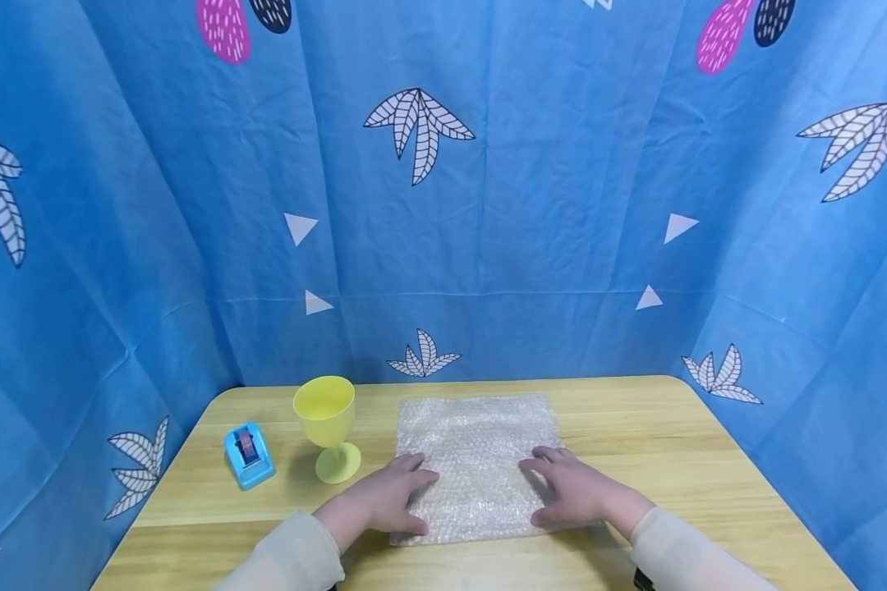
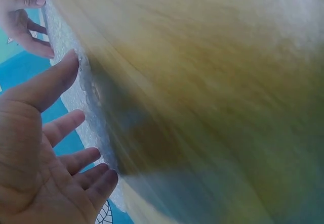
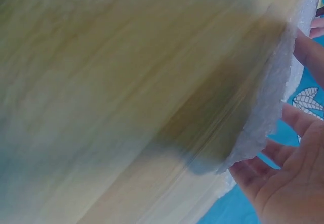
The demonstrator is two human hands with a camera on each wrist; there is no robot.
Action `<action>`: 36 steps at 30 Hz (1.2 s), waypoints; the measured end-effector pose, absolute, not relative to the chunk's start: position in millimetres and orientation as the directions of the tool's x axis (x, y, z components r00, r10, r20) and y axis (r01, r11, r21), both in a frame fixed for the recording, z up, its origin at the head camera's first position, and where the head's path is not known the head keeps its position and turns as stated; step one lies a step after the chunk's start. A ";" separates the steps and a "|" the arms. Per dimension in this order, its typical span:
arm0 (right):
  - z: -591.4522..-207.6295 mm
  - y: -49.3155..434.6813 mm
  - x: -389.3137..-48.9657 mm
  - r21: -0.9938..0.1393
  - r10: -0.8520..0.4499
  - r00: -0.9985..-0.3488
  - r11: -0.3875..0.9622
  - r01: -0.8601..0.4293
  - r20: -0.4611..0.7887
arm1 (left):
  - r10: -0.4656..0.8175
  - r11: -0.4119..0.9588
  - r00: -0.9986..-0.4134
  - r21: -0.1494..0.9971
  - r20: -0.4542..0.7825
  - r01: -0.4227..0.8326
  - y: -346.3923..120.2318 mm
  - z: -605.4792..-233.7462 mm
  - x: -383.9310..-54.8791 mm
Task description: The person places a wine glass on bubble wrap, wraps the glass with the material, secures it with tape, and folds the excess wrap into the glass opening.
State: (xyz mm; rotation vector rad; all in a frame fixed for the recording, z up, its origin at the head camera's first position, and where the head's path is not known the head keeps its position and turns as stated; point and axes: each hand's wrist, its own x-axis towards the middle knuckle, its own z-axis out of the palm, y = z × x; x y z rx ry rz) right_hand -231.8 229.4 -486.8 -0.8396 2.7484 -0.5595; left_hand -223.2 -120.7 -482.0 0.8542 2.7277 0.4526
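Note:
A sheet of clear bubble wrap [image 1: 480, 468] lies flat on the wooden table, in the middle of the head view. On its left edge rests my left hand [image 1: 389, 497], thumb and fingers spread and slightly bent. My right hand [image 1: 572, 486] touches the sheet's right side in much the same pose. The left wrist view has the left hand's fingertips [image 2: 76, 62] against the sheet's edge. In the right wrist view the right hand [image 3: 288, 163] meets the edge of the wrap with its fingers apart. Neither hand grips anything.
Left of the sheet stands a yellow plastic goblet [image 1: 328, 423], upright. Farther left is a blue tape dispenser [image 1: 249, 455] with a small roll in it. The wooden table [image 1: 658, 447] is bordered at the back and sides by a blue patterned curtain [image 1: 532, 205].

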 end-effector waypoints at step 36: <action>-489.4 224.5 -227.6 -0.392 -0.575 -0.817 0.761 -0.518 -0.037 | 0.448 0.832 -0.785 0.120 0.428 0.541 -141.3 -454.0 -216.9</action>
